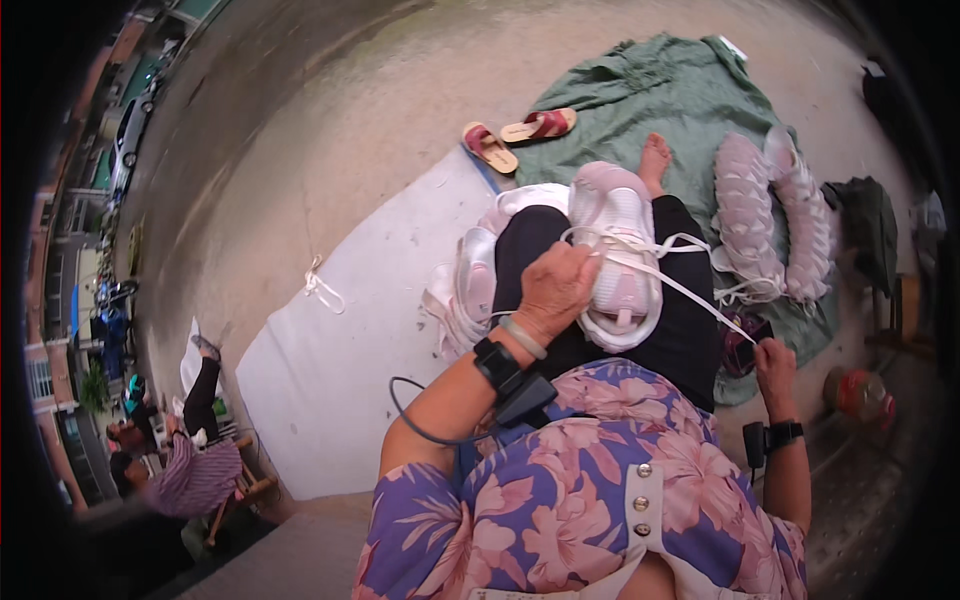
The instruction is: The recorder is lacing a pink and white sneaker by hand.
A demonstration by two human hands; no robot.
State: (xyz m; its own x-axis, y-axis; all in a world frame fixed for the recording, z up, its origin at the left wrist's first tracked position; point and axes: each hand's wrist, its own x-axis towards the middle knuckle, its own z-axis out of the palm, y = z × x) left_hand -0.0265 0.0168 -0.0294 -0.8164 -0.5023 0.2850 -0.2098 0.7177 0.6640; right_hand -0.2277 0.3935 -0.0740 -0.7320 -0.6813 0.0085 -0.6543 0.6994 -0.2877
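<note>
One shoe [622, 292]: pale pink and white, resting on the dark trousers [525, 245] at the lap, its length running away from the body.
Left hand [560, 285]: against the shoe's left side, fingers bent at the lacing; whether they pinch it, I cannot tell.
Right hand [775, 372]: apart from the shoe, out to its right, fingertips closed on the end of a white lace [715, 311].
Lace: drawn in a straight, slanting line from the top of the shoe down to the right hand, with loose loops over the lacing.
Wrists: a black band [498, 367] on the left, another black band [778, 436] on the right.
Right side: two rows of pink-and-white shoes [748, 205] packed close on a green cloth [640, 85].
Left side: more pale shoes [476, 278] beside the left knee, on a white sheet [310, 400]; a knotted bundle of laces [322, 288] lies near the sheet's far edge.
Beyond: two red-strapped sandals [490, 148], near the green cloth's left edge.
Far left: a seated person [200, 475] in a striped top.
</note>
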